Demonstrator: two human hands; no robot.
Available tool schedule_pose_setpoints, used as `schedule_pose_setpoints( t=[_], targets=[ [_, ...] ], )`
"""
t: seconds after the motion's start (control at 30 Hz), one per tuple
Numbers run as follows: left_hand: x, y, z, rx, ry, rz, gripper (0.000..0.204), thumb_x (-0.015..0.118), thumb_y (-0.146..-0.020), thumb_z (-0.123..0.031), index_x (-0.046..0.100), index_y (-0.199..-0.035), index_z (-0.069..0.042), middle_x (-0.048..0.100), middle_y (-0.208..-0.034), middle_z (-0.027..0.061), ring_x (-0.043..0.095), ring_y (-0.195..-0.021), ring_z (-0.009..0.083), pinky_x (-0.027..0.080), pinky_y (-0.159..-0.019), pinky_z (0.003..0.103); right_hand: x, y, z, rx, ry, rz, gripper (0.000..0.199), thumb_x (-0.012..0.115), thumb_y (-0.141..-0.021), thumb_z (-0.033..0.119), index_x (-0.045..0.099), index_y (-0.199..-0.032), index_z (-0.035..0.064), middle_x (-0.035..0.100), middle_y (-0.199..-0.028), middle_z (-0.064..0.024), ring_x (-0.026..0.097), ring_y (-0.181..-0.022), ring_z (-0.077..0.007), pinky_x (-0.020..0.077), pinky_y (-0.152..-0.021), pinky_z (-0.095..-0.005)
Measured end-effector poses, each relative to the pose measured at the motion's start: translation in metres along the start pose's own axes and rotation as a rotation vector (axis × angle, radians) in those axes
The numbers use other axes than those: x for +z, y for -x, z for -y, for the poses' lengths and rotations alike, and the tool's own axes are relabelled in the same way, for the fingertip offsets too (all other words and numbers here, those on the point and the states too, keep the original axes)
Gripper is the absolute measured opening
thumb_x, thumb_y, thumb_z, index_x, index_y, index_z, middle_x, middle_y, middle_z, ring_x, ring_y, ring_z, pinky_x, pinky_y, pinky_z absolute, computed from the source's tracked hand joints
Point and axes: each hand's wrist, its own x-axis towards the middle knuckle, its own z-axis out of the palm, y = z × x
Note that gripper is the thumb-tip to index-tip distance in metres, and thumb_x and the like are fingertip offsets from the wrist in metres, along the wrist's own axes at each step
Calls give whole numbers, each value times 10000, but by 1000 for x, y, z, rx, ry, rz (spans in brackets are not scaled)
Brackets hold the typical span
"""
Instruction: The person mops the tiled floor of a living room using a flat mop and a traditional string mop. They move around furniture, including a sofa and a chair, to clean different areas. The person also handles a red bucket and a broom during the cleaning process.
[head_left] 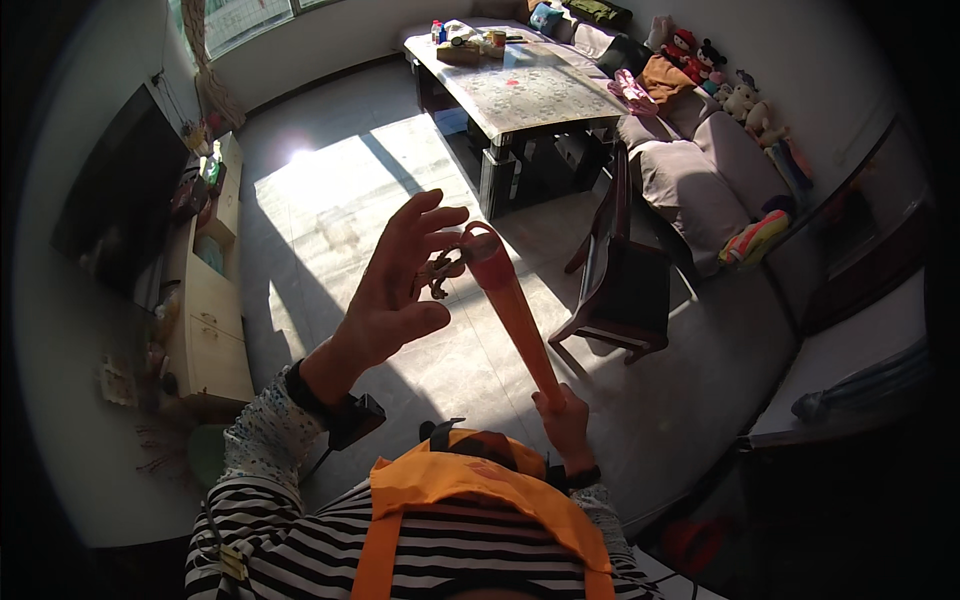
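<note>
My right hand point(566, 420) grips the lower end of a long orange-red stick point(515, 315) that rises up and to the left, ending in a rounded loop at its top. My left hand point(400, 290) is raised with fingers spread, fingertips touching that top end. A small brownish piece point(440, 272) hangs between the left fingers and the stick; what it is cannot be made out. I wear a striped top and an orange apron.
A dark wooden chair point(620, 280) stands just right of the stick. Behind it are a long patterned table point(530, 90) with small items and a grey sofa point(700, 170) with plush toys. A low cabinet point(210, 300) and television point(110, 200) line the left wall.
</note>
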Motion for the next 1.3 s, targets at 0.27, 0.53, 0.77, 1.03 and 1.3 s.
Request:
schedule_pose_setpoints(
  t=[0.27, 0.53, 0.77, 1.03, 1.3],
  targets=[
    [-119, 12, -97, 225, 26, -142, 497, 632, -922, -581, 490, -1007, -112, 522, -751, 13, 550, -679, 127, 455, -683, 327, 147, -121, 160, -423, 21, 357, 189, 771, -811, 160, 621, -886, 74, 639, -684, -140, 661, -680, -348, 519, -596, -395],
    [-203, 1, -118, 327, -177, 310, 400, 873, -782, -340, 587, -924, -99, 687, -783, 66, 687, -749, 214, 537, -703, 356, 268, -259, 213, -875, -61, 210, 302, 837, -769, 289, 656, -927, 106, 627, -685, -31, 624, -638, -238, 470, -652, -374],
    [-255, -54, -12, 99, -645, -262, 337, 826, -830, -297, 560, -939, -122, 722, -925, 61, 721, -915, 260, 459, -967, 510, 373, -455, 159, -918, 50, 424, 153, 735, -794, 175, 620, -889, 137, 654, -788, -27, 659, -834, -246, 458, -768, -401],
    [-364, -161, 88, -811, -231, -533, 586, 786, -819, -480, 612, -1154, -32, 481, -1415, 162, 550, -1238, 267, 446, -1024, 398, 505, -631, 36, -738, 238, 588, 96, 689, -796, 122, 615, -856, 136, 666, -905, -16, 651, -976, -232, 509, -762, -454],
    [-427, -219, 171, -1170, 632, -1021, 527, 583, -945, -44, 437, -1445, -121, 527, -1343, 186, 686, -940, 242, 535, -654, 282, 566, -669, -18, -553, 39, 461, 165, 737, -821, 159, 587, -866, 105, 661, -941, -56, 652, -992, -287, 567, -780, -398]
  ],
)
